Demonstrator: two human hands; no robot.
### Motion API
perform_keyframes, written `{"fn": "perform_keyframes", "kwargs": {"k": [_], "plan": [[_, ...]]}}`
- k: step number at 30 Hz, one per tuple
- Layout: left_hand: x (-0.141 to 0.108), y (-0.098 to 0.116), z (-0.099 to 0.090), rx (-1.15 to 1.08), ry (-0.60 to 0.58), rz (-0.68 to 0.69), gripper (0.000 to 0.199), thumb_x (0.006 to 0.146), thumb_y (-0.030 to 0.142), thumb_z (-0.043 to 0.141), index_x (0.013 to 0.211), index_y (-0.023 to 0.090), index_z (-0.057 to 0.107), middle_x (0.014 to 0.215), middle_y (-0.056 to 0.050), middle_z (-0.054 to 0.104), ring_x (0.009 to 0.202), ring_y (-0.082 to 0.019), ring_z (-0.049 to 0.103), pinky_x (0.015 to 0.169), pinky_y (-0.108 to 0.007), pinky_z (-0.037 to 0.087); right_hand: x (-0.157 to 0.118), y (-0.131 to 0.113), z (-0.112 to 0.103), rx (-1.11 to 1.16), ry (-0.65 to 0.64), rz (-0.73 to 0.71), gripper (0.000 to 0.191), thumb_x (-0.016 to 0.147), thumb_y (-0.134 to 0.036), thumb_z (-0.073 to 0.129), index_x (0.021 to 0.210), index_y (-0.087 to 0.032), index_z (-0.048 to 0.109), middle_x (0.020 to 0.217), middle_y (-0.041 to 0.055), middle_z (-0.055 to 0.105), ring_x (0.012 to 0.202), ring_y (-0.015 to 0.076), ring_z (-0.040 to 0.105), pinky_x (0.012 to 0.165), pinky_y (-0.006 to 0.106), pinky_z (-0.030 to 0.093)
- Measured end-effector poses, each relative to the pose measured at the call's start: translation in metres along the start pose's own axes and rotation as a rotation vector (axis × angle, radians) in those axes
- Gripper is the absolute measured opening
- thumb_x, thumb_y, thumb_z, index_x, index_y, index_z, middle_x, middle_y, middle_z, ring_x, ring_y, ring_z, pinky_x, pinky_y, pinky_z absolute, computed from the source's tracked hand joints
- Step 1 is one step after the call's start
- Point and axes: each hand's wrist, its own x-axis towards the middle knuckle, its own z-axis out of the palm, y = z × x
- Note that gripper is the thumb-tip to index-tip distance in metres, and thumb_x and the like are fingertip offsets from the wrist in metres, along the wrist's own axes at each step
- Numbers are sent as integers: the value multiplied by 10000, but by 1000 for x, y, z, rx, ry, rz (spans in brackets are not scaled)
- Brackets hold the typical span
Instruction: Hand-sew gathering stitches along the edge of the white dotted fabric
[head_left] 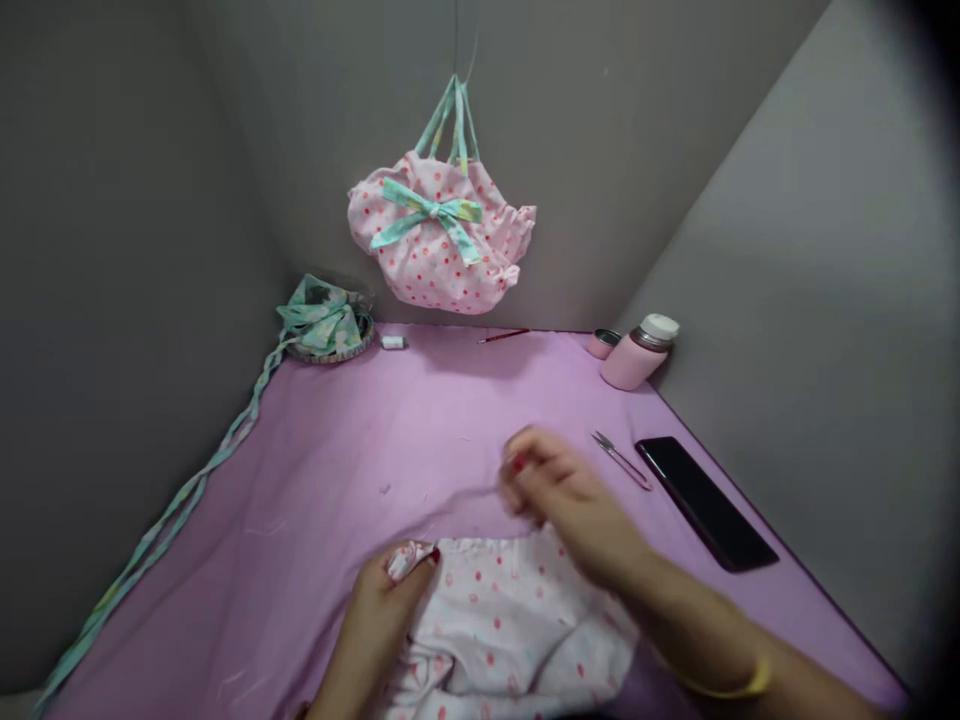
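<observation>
White cloth with pink and red dots (510, 620) lies bunched at the near edge of the purple-covered table. My left hand (382, 605) pinches the cloth's upper left corner between thumb and fingers. Above the cloth's upper right edge, my right hand (547, 475) is raised and slightly blurred, its fingertips pressed together. Whatever is between those fingertips is too small to make out. A yellow band circles my right wrist.
Small thread snips (622, 460) and a black phone (705, 505) lie at right. Behind stand a pink bottle (634, 362) and cup. A dotted pouch (442, 270) hangs at the back. Green fabric (322, 320) fills a basket at back left, beside a white spool (393, 342).
</observation>
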Motion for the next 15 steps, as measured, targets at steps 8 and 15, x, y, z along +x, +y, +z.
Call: {"fn": "perform_keyframes", "kwargs": {"k": [8, 15], "plan": [[1, 1, -1, -30, -12, -30, 201, 669, 342, 647, 670, 141, 629, 572, -5, 585, 555, -157, 538, 520, -238, 412, -14, 99, 29, -129, -140, 167, 185, 832, -283, 526, 730, -153, 611, 632, -12, 558, 571, 97, 477, 530, 200, 362], [0, 5, -1, 10, -9, -70, 240, 682, 376, 635, 681, 136, 633, 572, -12, 591, 563, -166, 551, 518, -238, 405, -16, 92, 20, -398, -258, 99, 158, 834, -165, 484, 820, -156, 642, 629, -10, 612, 555, 95, 515, 538, 192, 374]]}}
